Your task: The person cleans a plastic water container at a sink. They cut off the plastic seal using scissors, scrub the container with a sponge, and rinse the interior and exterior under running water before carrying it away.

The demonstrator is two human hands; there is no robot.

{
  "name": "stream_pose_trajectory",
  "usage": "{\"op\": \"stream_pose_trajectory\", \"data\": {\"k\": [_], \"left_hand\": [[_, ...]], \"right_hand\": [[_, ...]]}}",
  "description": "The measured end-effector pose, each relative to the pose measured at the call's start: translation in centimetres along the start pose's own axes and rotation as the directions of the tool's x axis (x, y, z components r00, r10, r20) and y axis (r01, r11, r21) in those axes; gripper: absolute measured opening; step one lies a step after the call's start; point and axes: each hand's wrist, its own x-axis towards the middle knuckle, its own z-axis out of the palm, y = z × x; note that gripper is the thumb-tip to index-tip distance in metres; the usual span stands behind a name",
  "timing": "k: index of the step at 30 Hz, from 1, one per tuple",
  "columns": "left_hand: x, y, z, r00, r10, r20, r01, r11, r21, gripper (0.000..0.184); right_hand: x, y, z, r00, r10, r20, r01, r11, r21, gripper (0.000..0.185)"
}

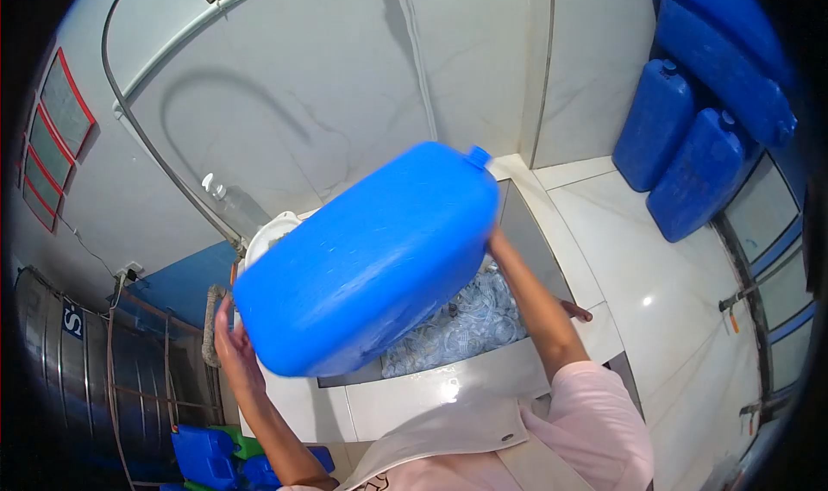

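A large blue plastic container [371,258] with a small blue cap [479,156] is held tilted over a sink basin [530,232]. At its lower left end, my left hand [236,344] presses against the side. My right hand [495,239] is at its right end, with the fingers mostly hidden behind the container. Beneath it, a mass of pale, clear plastic-like material [466,323] lies in the basin.
A pump bottle [240,208] and a white bowl [274,231] stand behind the container. Several blue containers [655,125] lean at the upper right. A metal tank [65,362] is at left, above blue jugs [205,456]. A dark rod-like object [576,311] lies by the basin's right edge.
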Motion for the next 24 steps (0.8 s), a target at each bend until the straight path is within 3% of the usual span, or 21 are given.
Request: {"op": "stream_pose_trajectory", "data": {"k": [2, 4, 6, 12, 15, 19, 23, 24], "left_hand": [[-0.5, 3.2, 4.9, 0.989, 0.144, 0.045, -0.149, 0.978, 0.149, 0.062], [-0.3, 4.6, 8.9, 0.936, 0.287, 0.205, -0.331, 0.916, 0.225, 0.061], [-0.1, 5.7, 12.6, 0.864, 0.382, 0.328, -0.46, 0.864, 0.205, 0.062], [-1.3, 8.8, 22.1, 0.605, 0.429, 0.671, -0.667, 0.732, 0.134, 0.055], [-2.3, 11.3, 24.7, 0.524, 0.349, 0.777, -0.75, 0.621, 0.227, 0.055], [-2.2, 12.0, 24.4, 0.51, 0.399, 0.762, -0.777, 0.593, 0.21, 0.054], [-1.3, 10.5, 18.6, 0.763, 0.355, 0.541, -0.544, 0.804, 0.24, 0.051], [-0.4, 9.7, 16.3, 0.79, 0.319, 0.524, -0.544, 0.758, 0.36, 0.051]], "right_hand": [[-3.4, 1.5, -0.3, 0.955, 0.297, -0.002, -0.29, 0.934, 0.207, 0.04], [-5.7, 2.8, 0.4, 0.896, 0.441, 0.05, -0.425, 0.819, 0.385, 0.041], [-7.5, 3.1, 1.8, 0.863, 0.49, 0.123, -0.478, 0.714, 0.512, 0.041], [-10.2, 1.7, 7.1, 0.831, 0.463, 0.308, -0.524, 0.465, 0.714, 0.043], [-10.5, 0.7, 9.3, 0.833, 0.426, 0.354, -0.525, 0.405, 0.748, 0.044], [-9.5, 0.5, 7.5, 0.847, 0.415, 0.333, -0.509, 0.455, 0.73, 0.045], [-6.9, 0.6, -1.2, 0.888, 0.421, 0.183, -0.442, 0.673, 0.593, 0.046], [-6.1, 0.4, -4.0, 0.9, 0.416, 0.128, -0.418, 0.745, 0.52, 0.047]]}}
